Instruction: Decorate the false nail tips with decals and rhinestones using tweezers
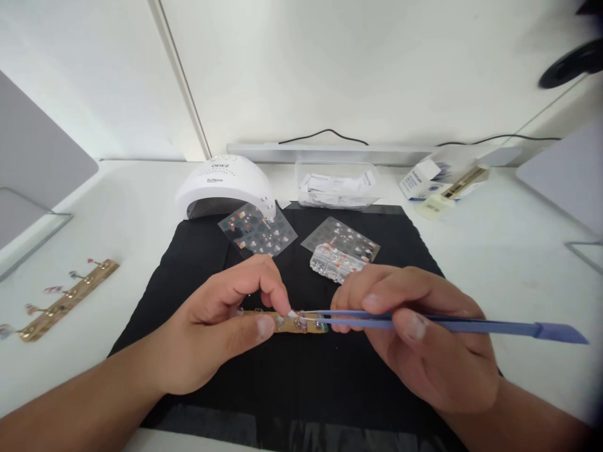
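While pinched, strip (301, 323) between hands (221, 326).

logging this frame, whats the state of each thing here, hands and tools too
left hand: pinching the gold nail strip
gold nail strip: flat on the black mat, held
right hand: gripping the blue tweezers
blue tweezers: tips at the strip
nail lamp: upright, unused
sticker sheets: lying flat
second gold strip: lying apart, untouched
clear box: filled with packets

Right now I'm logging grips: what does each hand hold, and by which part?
Left hand pinches the gold strip near its middle; right hand grips the blue tweezers around mid-length.
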Motion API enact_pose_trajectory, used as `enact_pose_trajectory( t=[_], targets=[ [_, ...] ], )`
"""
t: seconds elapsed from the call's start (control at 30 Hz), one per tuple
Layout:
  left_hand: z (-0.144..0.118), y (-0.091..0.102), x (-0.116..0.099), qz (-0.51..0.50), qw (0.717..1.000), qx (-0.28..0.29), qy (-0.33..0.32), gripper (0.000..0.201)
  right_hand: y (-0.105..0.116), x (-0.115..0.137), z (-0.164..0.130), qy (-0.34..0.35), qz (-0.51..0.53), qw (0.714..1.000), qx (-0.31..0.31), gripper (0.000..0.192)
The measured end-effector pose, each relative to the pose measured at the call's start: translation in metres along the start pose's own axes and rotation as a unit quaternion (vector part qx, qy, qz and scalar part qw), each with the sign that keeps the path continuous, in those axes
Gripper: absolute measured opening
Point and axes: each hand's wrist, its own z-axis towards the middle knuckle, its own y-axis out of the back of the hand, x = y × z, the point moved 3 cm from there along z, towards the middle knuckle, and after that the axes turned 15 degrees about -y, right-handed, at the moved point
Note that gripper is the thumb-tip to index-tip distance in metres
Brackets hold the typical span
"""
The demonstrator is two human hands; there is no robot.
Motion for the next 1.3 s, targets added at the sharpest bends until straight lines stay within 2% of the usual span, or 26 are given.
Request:
enact_pose_trajectory(
  t=[0.47,0.73,1.3],
  targets=[
    [0.0,-0.0005,-0.0013,-0.005,1.0,0.009,0.003,0.006,-0.0019,0.0017,0.0002,0.01,0.011,1.0,-0.005,0.017],
    [-0.0031,-0.002,0.0032,-0.053,0.998,-0.001,0.039,0.008,-0.0009,0.0005,-0.0012,-0.007,0.01,1.0,-0.005,0.018],
    [-0.0032,-0.0017,0.0022,-0.052,0.999,0.007,0.016,0.005,-0.0018,0.0027,-0.0017,-0.02,0.022,0.999,-0.019,0.018]
  ],
)
